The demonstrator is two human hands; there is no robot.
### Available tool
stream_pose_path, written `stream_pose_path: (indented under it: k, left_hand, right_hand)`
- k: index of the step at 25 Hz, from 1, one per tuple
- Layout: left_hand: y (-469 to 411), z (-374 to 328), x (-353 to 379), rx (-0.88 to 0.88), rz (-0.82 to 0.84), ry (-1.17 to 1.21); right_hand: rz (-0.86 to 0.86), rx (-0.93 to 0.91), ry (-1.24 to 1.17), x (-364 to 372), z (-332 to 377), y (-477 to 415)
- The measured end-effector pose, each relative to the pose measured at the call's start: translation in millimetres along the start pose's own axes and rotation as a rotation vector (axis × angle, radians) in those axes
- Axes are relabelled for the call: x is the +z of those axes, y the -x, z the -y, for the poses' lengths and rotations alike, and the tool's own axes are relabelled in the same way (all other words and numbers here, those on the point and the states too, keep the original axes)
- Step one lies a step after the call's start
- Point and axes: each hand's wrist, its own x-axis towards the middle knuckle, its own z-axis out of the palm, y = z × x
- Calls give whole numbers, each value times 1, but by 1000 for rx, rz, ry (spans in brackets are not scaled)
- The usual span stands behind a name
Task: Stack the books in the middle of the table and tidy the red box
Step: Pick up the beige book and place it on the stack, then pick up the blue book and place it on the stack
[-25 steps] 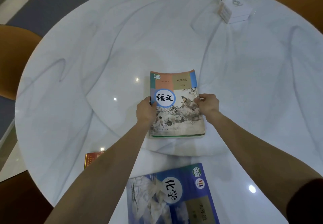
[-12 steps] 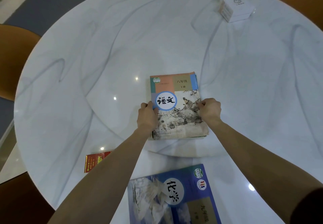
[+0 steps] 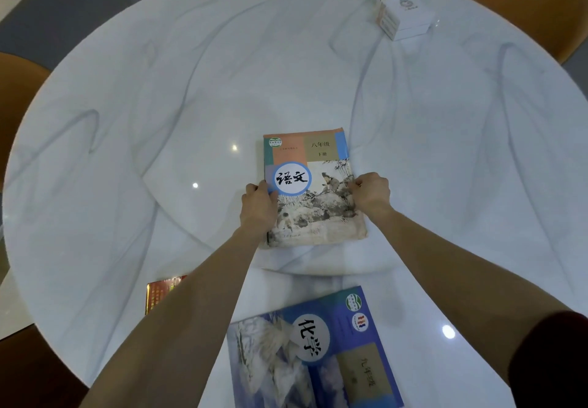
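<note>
While the Chinese textbook (image 3: 313,185) lay flat near the middle of the round table (image 3: 127,121), our left hand (image 3: 258,207) and right hand (image 3: 370,192) gripped its side edges; the blue book (image 3: 315,353) lay nearer us, and the red box (image 3: 159,293) sat beside our left forearm.

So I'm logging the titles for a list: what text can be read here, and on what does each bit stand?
"语文" in the white circle, Chinese textbook with the ink-painting cover
"八年级" and "下册" on the same cover's top panel
"化学" on the blue textbook with the white mountain picture
"九年级" on its tan panel
Small red box: too small to read
White tissue box: logo illegible
</note>
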Motion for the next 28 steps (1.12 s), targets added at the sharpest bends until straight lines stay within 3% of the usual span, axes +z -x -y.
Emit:
stream_pose_path:
  k: [6, 11, 18, 23, 28]
  left_hand:
    - [33, -2, -16, 160, -140, -128]
    - [72, -4, -7, 394, -92, -201]
    - [136, 19, 28, 644, -3, -213]
    - [157, 44, 50, 606, 145, -281]
    - [163, 64, 60, 481, 255, -450]
  right_hand:
    - [34, 13, 73, -11, -18, 38]
    - [14, -2, 6, -11, -49, 94]
    - [32, 128, -199, 7, -100, 172]
    - [7, 291, -306, 22, -141, 221]
    - [-100, 600, -554, 45, -169, 278]
